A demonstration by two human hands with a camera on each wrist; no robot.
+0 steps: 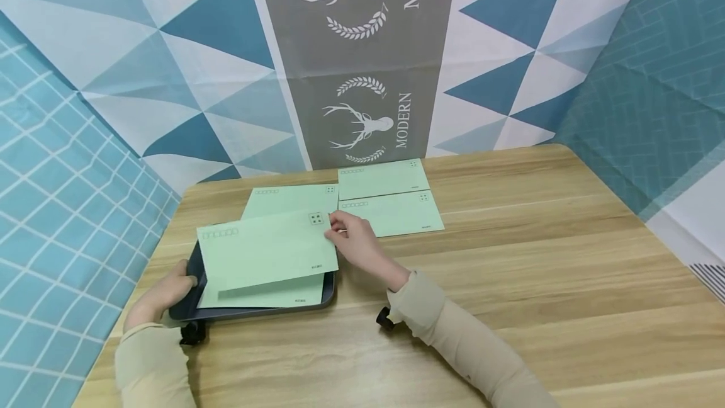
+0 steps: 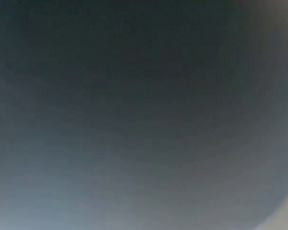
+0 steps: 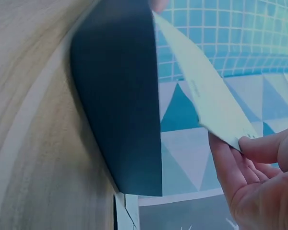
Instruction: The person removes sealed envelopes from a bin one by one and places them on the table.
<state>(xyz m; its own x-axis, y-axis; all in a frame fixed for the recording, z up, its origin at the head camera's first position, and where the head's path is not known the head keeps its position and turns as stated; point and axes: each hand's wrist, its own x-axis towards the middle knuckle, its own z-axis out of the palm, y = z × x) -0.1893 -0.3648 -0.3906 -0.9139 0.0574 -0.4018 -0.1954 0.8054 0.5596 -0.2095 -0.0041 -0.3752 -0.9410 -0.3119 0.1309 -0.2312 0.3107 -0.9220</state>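
Note:
My right hand (image 1: 359,244) pinches the right edge of a pale green envelope (image 1: 260,254) between thumb and fingers. This envelope is raised and tilted over a dark tray (image 1: 194,269), its printed side facing up. In the right wrist view the envelope (image 3: 211,96) hangs above the tray's wall (image 3: 117,96), bending slightly from the thumb. Another green envelope (image 1: 266,298) lies inside the tray, mostly covered by the raised one. At the tray's left side my left hand (image 1: 170,291) grips the rim, thumb on the inner side. The left wrist view is only a dark blur.
Behind the tray, one green envelope (image 1: 283,202) lies on the wooden table (image 1: 510,257), partly hidden by the raised one. Two more envelopes, a back one (image 1: 385,179) and a front one (image 1: 393,216), lie to its right. A patterned cloth backdrop (image 1: 362,62) borders the table's far edge.

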